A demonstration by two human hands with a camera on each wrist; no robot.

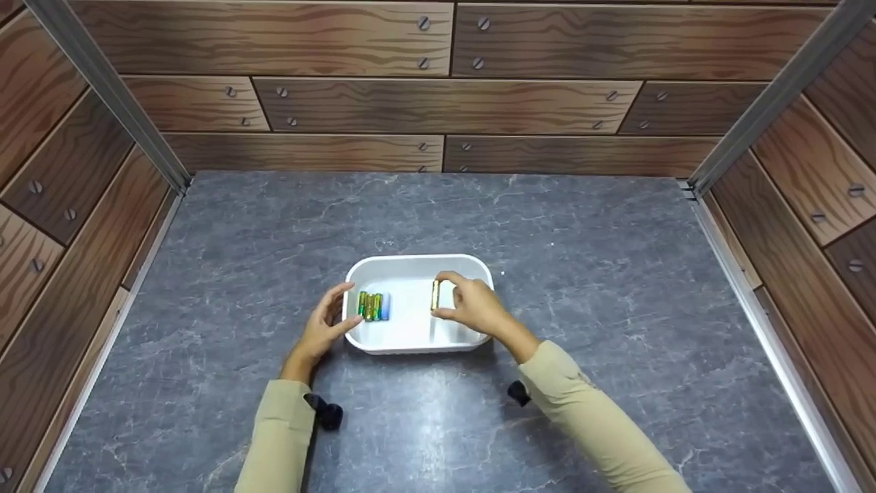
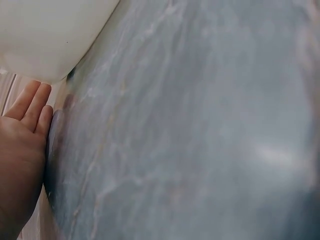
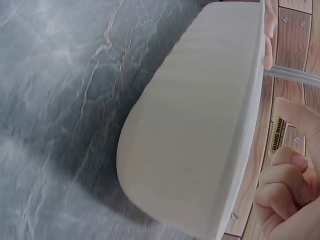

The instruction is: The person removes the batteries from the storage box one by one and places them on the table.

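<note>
A white rectangular tray (image 1: 410, 334) with rounded corners stands on the grey surface. My right hand (image 1: 479, 305) is over its right half, pinching a gold battery (image 1: 434, 296) between thumb and index finger. Lettering shows on this battery (image 3: 278, 134) in the right wrist view, where the other fingers curl into the palm. Inside the tray at the left, green-and-gold batteries (image 1: 370, 307) lie side by side with a blue battery (image 1: 385, 307) at their right end. My left hand (image 1: 321, 331) is at the tray's left rim, thumb and fingers spread; its fingers (image 2: 36, 106) look straight.
Grey marbled tabletop (image 1: 582, 274) surrounds the tray. Wood-patterned panels (image 1: 438, 106) rise at the back and both sides, with metal posts (image 1: 116, 103) at the far corners. Dark devices (image 1: 330, 415) are worn at both wrists.
</note>
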